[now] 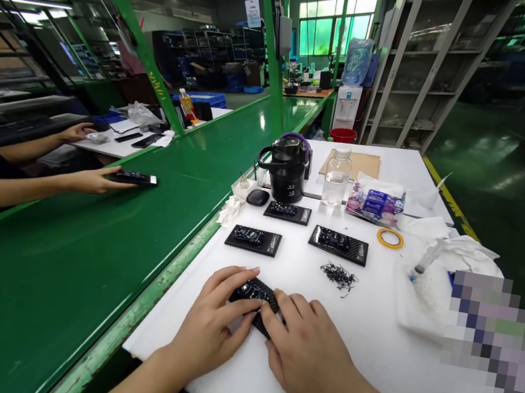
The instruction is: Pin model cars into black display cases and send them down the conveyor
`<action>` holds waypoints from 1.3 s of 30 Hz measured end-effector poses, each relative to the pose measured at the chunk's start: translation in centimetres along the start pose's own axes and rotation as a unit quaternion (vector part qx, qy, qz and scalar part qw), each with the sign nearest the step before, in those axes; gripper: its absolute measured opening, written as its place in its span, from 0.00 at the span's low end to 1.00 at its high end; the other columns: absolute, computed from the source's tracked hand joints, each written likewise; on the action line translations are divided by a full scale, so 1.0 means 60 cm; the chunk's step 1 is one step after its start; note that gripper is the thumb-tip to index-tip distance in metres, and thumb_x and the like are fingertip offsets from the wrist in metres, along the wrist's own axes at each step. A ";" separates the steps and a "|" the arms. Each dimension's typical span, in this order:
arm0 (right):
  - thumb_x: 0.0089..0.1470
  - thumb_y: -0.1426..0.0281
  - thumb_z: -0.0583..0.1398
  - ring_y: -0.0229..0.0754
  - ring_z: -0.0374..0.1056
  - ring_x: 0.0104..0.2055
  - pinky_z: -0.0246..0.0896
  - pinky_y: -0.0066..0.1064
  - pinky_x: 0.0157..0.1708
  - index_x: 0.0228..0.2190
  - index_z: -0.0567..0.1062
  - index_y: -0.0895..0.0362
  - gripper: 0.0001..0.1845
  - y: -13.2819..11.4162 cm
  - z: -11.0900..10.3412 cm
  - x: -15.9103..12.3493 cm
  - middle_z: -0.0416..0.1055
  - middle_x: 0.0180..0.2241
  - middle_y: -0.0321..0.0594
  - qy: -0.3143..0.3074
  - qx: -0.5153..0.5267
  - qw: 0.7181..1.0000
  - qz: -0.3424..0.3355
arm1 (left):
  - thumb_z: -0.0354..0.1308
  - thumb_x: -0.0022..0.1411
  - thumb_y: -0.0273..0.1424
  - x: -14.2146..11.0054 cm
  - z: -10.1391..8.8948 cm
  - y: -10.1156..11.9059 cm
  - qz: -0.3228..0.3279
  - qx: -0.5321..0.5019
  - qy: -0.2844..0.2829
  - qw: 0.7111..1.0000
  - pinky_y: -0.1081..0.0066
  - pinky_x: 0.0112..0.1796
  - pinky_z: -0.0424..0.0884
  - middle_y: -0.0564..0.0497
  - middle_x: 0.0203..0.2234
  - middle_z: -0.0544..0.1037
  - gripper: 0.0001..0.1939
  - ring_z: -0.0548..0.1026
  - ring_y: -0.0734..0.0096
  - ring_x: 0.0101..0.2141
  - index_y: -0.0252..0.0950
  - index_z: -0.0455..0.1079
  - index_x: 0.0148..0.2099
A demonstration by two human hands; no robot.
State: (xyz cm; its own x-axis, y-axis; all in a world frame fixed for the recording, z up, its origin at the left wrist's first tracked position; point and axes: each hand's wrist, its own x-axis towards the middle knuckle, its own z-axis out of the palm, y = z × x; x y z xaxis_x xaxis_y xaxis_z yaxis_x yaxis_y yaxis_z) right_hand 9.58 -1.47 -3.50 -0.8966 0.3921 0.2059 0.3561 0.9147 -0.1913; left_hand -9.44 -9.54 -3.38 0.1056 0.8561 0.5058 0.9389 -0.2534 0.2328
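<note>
Left hand: My left hand wrapped the near-left side of the black moulded piece, its fingers together and clamped on it.
Right hand: My right hand closed on the opposite side, its fingers also clamped on the piece.
Position: I held the piece between my hands at the near end of the white work board.
Handling: It seemed light, stiff and glossy, so probably slippery; I judged its long edges the surest hold.
Nearby: Three matching black pieces lay farther away, and a tuft of black fibres lay to the right.
</note>
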 end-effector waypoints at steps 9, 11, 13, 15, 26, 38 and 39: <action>0.59 0.73 0.57 0.51 0.61 0.48 0.60 0.43 0.43 0.58 0.66 0.58 0.25 0.006 -0.006 0.002 0.63 0.56 0.49 -0.003 -0.001 1.000 -0.013 | 0.56 0.61 0.27 0.019 -0.008 -0.017 -0.089 -0.084 -0.057 0.991 0.50 0.58 0.65 0.47 0.60 0.65 0.11 0.62 0.55 0.60 0.42 0.74 0.45; 0.59 0.73 0.57 0.51 0.61 0.48 0.60 0.43 0.43 0.59 0.66 0.58 0.26 0.005 -0.007 0.003 0.63 0.56 0.49 -0.004 -0.004 1.000 -0.011 | 0.56 0.61 0.30 0.029 -0.001 -0.017 -0.213 -0.133 -0.049 0.967 0.49 0.58 0.65 0.45 0.59 0.66 0.10 0.65 0.55 0.59 0.41 0.72 0.46; 0.59 0.74 0.57 0.51 0.61 0.49 0.60 0.43 0.44 0.59 0.65 0.58 0.27 0.003 -0.008 0.003 0.63 0.56 0.49 -0.007 -0.004 1.000 -0.010 | 0.56 0.60 0.31 0.034 0.007 -0.016 -0.282 -0.166 -0.047 0.944 0.48 0.59 0.64 0.45 0.58 0.67 0.12 0.67 0.56 0.58 0.40 0.71 0.47; 0.58 0.74 0.57 0.51 0.61 0.49 0.60 0.43 0.43 0.59 0.65 0.58 0.27 0.002 -0.009 0.003 0.64 0.55 0.48 -0.009 -0.004 1.000 -0.007 | 0.57 0.59 0.30 0.035 0.014 -0.015 -0.299 -0.180 -0.046 0.936 0.49 0.60 0.62 0.45 0.58 0.67 0.13 0.66 0.56 0.58 0.40 0.70 0.47; 0.57 0.73 0.57 0.50 0.62 0.48 0.60 0.43 0.42 0.59 0.67 0.57 0.27 0.006 0.005 0.001 0.64 0.56 0.47 0.010 -0.006 1.000 -0.015 | 0.60 0.55 0.28 0.037 0.016 -0.014 -0.311 -0.175 -0.059 0.932 0.54 0.60 0.61 0.47 0.58 0.66 0.20 0.66 0.59 0.58 0.41 0.67 0.51; 0.57 0.73 0.54 0.52 0.64 0.45 0.61 0.47 0.40 0.55 0.70 0.56 0.24 0.017 0.043 -0.008 0.67 0.53 0.46 0.094 0.003 0.994 -0.051 | 0.64 0.48 0.27 0.045 0.002 -0.016 -0.285 -0.184 -0.071 0.938 0.59 0.60 0.62 0.46 0.55 0.70 0.27 0.68 0.59 0.56 0.38 0.67 0.53; 0.58 0.73 0.52 0.52 0.64 0.45 0.61 0.46 0.40 0.55 0.71 0.56 0.24 0.018 0.045 -0.008 0.67 0.52 0.47 0.106 0.003 0.993 -0.059 | 0.65 0.47 0.27 0.045 0.000 -0.015 -0.282 -0.183 -0.071 0.939 0.60 0.60 0.62 0.46 0.56 0.70 0.28 0.68 0.59 0.56 0.38 0.67 0.53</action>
State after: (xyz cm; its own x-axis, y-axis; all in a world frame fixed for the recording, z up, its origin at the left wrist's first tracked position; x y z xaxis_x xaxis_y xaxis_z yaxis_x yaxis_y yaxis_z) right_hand 9.71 -0.92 -6.39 -0.8564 0.2953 0.4236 0.2500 0.9549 -0.1601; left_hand -10.00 -7.00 -2.25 -0.3078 0.9455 0.1065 0.6855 0.1427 0.7140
